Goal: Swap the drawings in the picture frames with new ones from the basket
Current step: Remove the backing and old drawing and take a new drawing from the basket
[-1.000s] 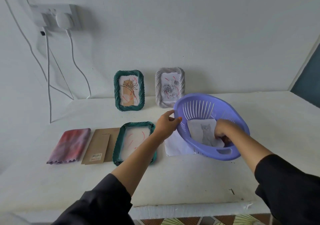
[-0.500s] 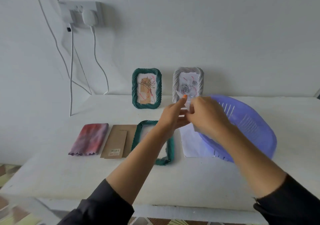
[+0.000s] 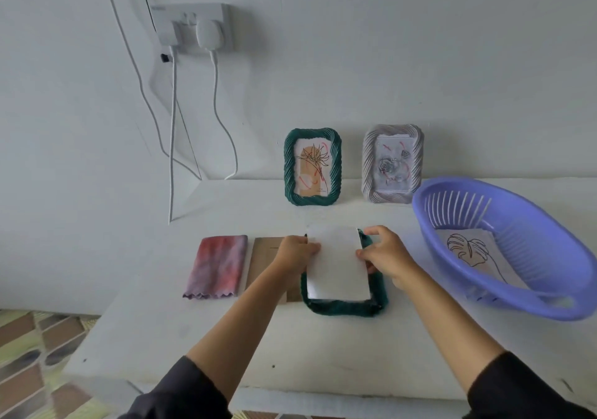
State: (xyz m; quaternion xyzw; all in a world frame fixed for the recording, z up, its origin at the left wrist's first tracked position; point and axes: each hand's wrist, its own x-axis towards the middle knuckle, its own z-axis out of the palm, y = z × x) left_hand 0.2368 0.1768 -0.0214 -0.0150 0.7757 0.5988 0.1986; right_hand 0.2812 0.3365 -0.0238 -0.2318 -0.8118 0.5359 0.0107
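A white sheet of paper [image 3: 336, 262], blank side up, lies over a green picture frame [image 3: 345, 307] that rests flat on the table. My left hand [image 3: 295, 254] pinches the sheet's left edge and my right hand [image 3: 386, 255] pinches its right edge. To the right sits a purple basket [image 3: 529, 302] holding a leaf drawing [image 3: 471, 252]. Two frames stand against the wall: a green one [image 3: 312, 166] with a plant drawing and a grey one [image 3: 392, 163] with a rose drawing.
A brown cardboard backing [image 3: 263, 257] lies left of the flat frame, partly under my left hand. Further left is a folded pink-purple cloth [image 3: 216, 267]. A wall socket [image 3: 193, 26] with white cables hangs at the upper left. The table's front edge [image 3: 290, 396] is near me.
My right hand took a sheet out of the basket, and both hands brought it left and down onto the flat green frame. The view has turned left.
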